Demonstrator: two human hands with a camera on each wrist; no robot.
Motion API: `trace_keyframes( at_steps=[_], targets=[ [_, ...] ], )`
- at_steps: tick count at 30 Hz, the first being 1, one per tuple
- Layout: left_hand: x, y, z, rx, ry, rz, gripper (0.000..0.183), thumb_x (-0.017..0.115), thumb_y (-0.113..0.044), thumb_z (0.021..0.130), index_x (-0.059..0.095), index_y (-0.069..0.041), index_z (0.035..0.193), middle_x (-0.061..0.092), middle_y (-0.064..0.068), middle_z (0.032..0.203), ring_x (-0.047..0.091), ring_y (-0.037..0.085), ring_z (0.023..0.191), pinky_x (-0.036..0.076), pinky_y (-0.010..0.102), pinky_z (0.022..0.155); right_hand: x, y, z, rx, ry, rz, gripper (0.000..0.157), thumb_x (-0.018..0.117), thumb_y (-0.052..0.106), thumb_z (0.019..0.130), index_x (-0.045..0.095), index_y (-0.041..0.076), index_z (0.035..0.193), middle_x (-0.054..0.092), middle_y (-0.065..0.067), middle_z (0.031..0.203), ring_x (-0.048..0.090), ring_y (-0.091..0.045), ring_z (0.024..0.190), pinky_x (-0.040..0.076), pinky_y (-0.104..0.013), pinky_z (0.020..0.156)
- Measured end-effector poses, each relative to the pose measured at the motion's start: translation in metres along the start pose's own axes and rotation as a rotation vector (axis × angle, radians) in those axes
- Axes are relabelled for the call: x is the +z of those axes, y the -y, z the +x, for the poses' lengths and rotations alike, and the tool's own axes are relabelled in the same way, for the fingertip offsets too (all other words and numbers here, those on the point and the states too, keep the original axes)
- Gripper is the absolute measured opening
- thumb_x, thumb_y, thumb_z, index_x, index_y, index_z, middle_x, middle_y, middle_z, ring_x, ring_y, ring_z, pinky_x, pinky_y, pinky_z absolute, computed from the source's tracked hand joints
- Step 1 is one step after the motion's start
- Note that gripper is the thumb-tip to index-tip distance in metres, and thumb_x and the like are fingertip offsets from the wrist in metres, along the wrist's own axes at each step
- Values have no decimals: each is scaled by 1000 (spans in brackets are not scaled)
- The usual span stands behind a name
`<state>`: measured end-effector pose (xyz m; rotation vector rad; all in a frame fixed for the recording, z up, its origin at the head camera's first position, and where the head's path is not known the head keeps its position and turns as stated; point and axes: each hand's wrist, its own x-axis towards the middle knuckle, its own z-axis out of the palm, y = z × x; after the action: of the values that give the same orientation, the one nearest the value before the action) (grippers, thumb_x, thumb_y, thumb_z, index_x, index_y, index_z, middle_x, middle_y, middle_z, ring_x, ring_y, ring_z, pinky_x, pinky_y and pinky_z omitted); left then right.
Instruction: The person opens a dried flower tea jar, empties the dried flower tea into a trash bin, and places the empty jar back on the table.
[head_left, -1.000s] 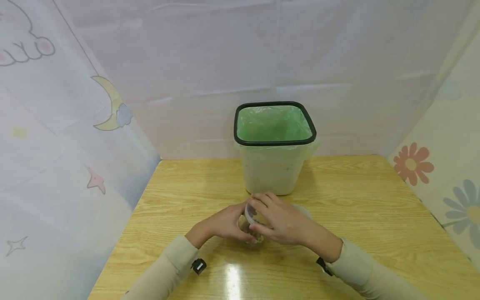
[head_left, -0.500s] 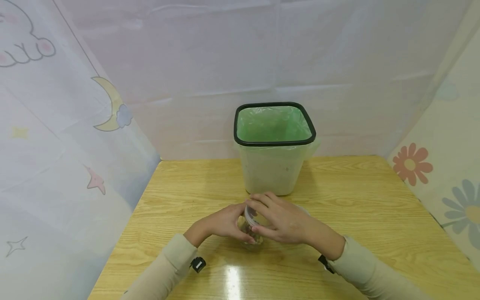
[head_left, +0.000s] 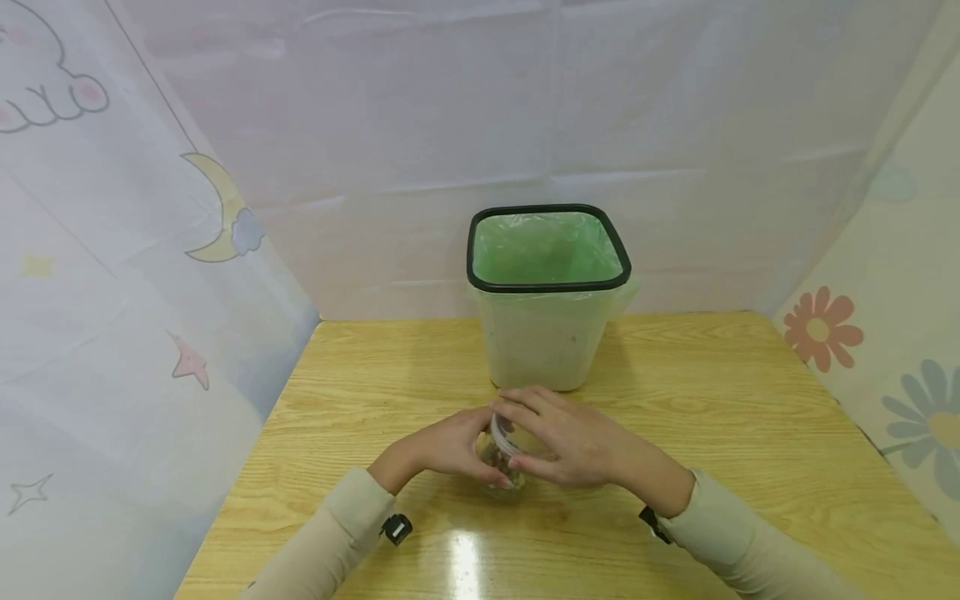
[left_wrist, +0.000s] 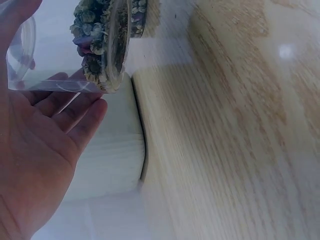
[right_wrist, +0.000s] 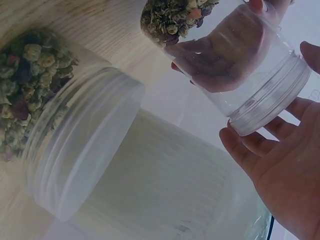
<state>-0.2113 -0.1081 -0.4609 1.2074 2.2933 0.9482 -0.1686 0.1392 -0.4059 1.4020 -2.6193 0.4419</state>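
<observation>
A clear jar (head_left: 504, 479) with dried flowers in its bottom stands upright between both hands on the table. My left hand (head_left: 457, 446) grips its body, thumb in front and fingers behind. My right hand (head_left: 573, 442) lies over the top, fingers and thumb curled round the clear lid (right_wrist: 277, 100). In the left wrist view the jar (left_wrist: 65, 50) shows its flowers near the base. A second jar (right_wrist: 37, 80) of dried flowers, with a ribbed, translucent rim (right_wrist: 90, 145), stands close by in the right wrist view. In the head view the right hand hides it.
Behind the hands stands a white bin (head_left: 543, 342) with a black rim and a green liner (head_left: 536, 246). The wooden table (head_left: 375, 358) meets a pale printed cloth (head_left: 405, 150) at the back. Cloth also hangs along both sides.
The right hand and wrist have shifted slightly to the right, turning a little at the lid. The second jar's edge, seen earlier behind that hand, is now covered. The left hand stays nearly still.
</observation>
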Motion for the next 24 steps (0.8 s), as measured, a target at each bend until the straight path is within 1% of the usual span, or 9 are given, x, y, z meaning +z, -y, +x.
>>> trace_keyframes(
  at_steps=[1,5,8,11,12,15,17,20,24],
  targets=[
    [0,0,0,-2,-8,3,76,79,-57,82,46,-21,141,55,1,142,53,10,127,48,37,105,0,0,0,2,-6,4,67,61,51,99,42,18,155,42,-4,156,45,-20,138,46,-41,109],
    [3,1,2,-17,-49,12,76,78,-60,81,45,-23,139,56,-1,139,54,9,123,50,34,100,1,-2,1,10,-36,4,71,54,58,99,38,19,157,42,-4,156,44,-21,139,43,-43,111],
    [4,2,4,-30,-107,25,79,79,-62,79,44,-26,140,59,-1,135,57,9,120,51,33,97,2,-2,3,37,-59,-11,72,50,62,99,37,21,157,42,-4,156,45,-22,139,44,-43,111],
    [6,1,5,-47,-166,51,85,79,-64,77,43,-27,144,60,-2,136,57,9,121,51,35,99,3,-2,5,67,-83,-27,70,50,61,100,40,19,155,45,-7,154,46,-23,139,44,-43,110],
    [7,2,6,-51,-183,64,89,80,-65,76,41,-29,148,60,-2,138,57,9,122,51,37,100,3,-3,6,74,-94,-33,70,51,60,100,41,18,155,46,-8,153,47,-25,138,45,-44,110],
    [8,1,6,-69,-211,100,93,80,-64,77,40,-24,151,58,1,141,57,12,125,50,39,103,4,-4,8,91,-127,-48,69,56,56,100,43,14,153,49,-11,149,49,-27,135,47,-45,108],
    [9,0,7,-80,-225,128,92,80,-62,78,43,-20,150,57,3,143,56,14,127,50,41,104,5,-5,8,104,-144,-62,69,60,54,98,45,13,152,51,-12,147,51,-28,133,48,-45,106],
    [9,-3,7,-117,-244,181,91,80,-63,78,46,-14,147,57,4,142,56,17,127,51,41,103,6,-5,9,121,-157,-80,68,61,54,98,46,14,151,52,-11,145,53,-28,131,50,-45,104],
    [10,-5,7,-168,-262,243,93,78,-67,77,48,-12,145,58,1,138,56,18,125,52,40,101,7,-6,9,135,-162,-82,67,61,54,98,47,15,151,53,-11,144,54,-29,129,51,-46,101]
  ],
)
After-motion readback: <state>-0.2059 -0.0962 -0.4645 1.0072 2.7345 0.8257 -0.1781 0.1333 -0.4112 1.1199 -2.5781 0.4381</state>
